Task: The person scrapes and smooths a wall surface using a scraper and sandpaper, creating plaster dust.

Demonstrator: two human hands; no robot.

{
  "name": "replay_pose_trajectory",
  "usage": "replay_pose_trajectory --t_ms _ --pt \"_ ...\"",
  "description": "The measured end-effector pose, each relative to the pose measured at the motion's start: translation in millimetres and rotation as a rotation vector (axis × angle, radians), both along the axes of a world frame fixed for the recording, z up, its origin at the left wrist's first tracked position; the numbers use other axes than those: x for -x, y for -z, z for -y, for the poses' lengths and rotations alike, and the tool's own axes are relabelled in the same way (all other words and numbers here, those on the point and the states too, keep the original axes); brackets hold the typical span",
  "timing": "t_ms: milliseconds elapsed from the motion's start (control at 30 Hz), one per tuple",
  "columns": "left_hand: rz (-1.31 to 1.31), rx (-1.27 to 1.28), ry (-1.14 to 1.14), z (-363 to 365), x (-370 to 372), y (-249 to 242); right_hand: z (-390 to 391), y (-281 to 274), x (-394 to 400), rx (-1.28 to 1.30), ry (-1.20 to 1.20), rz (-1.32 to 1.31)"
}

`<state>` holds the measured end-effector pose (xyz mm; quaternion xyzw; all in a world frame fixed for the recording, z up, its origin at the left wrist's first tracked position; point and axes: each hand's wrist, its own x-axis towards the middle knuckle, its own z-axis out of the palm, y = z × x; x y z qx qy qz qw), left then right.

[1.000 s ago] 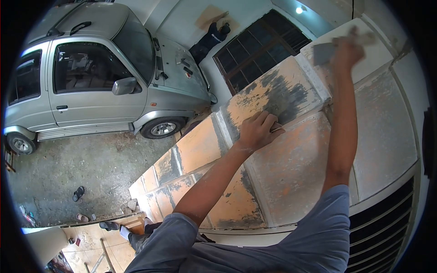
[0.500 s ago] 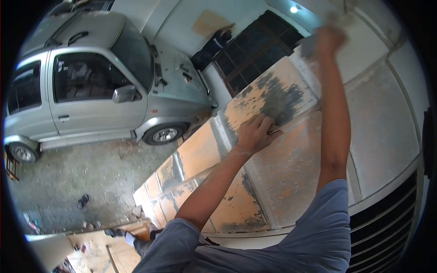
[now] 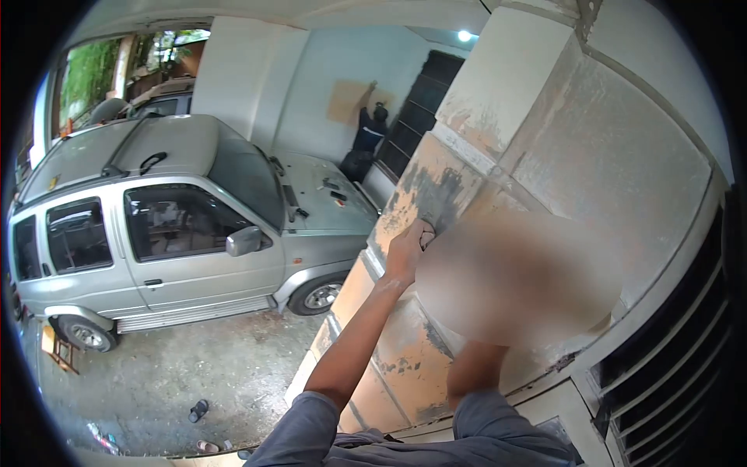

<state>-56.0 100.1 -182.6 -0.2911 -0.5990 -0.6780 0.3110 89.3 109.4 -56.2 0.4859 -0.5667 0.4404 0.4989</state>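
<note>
My left hand (image 3: 406, 253) is closed, its fingers curled round a small thin piece that I cannot make out. It rests at the edge of a tiled-looking pillar (image 3: 401, 208) with worn orange paint and bare grey patches. My right forearm (image 3: 476, 367) reaches up in front of the same pillar. A round blurred patch covers my right hand, so its fingers and anything in them are hidden. Above the patch, the pillar's upper part (image 3: 498, 86) is whitish with a rough, scraped lower edge.
A silver car (image 3: 194, 272) stands at the left, small items on its bonnet. Behind it, a person (image 3: 366, 140) reaches to a tan patch (image 3: 348, 101) on the wall. A slatted dark grille (image 3: 669, 366) is at the lower right. A wooden stool (image 3: 61, 350) and a shoe (image 3: 199, 410) are on the floor.
My right arm has come down from high on the pillar, where the hand held a flat grey piece. My view has shifted, showing more of the car and the upper pillar.
</note>
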Motion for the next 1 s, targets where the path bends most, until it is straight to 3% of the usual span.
replay_pose_trajectory --t_ms 33,133,167,233,300,400,467,533,600,633,667,733,933,1000 --pt "0.058 0.064 0.148 18.8 -4.0 -5.7 -12.7 7.3 -16.7 -0.032 0.021 -0.028" --pt "0.07 -0.069 0.105 41.9 5.7 -19.4 -61.3 35.3 -52.5 0.12 -0.023 0.028" --pt "0.177 0.097 -0.006 53.6 8.6 -33.1 -74.7 42.1 -61.8 0.187 -0.069 0.084" --pt "0.103 0.041 0.011 60.4 9.7 -64.8 -93.9 55.0 -72.8 0.282 -0.13 0.176" --pt "-0.384 0.172 -0.259 54.8 23.1 -101.4 -107.4 70.0 -74.4 0.277 -0.112 0.226" --pt "-0.397 0.321 -0.187 37.0 23.4 -145.2 -124.9 96.9 -72.5 0.257 -0.101 0.307" --pt "-0.605 0.532 -0.088 28.4 34.1 -150.5 -132.7 114.3 -69.0 0.249 -0.125 0.347" --pt "-0.585 0.504 -0.168 27.4 55.4 -135.9 -136.7 130.6 -67.0 0.263 -0.149 0.423" --pt "-0.185 0.635 -0.242 33.4 64.9 -127.5 -141.0 148.6 -63.2 0.237 -0.196 0.478" --pt "0.004 0.675 -0.135 38.0 61.8 -134.4 -143.1 152.9 -60.5 0.206 -0.231 0.512" --pt "0.004 0.672 -0.147 37.4 55.7 -139.6 -144.3 154.9 -59.8 0.2 -0.242 0.509" --pt "-0.326 0.421 -0.27 34.2 48.5 -144.5 -144.3 158.4 -59.8 0.152 -0.263 0.533" --pt "-0.033 0.594 -0.311 39.6 65.5 -153.7 -141.2 165.6 -61.4 0.313 -0.259 0.437" --pt "-0.099 0.518 -0.26 34.4 56.4 -147.3 -139.6 163.4 -62.0 0.319 -0.26 0.417"
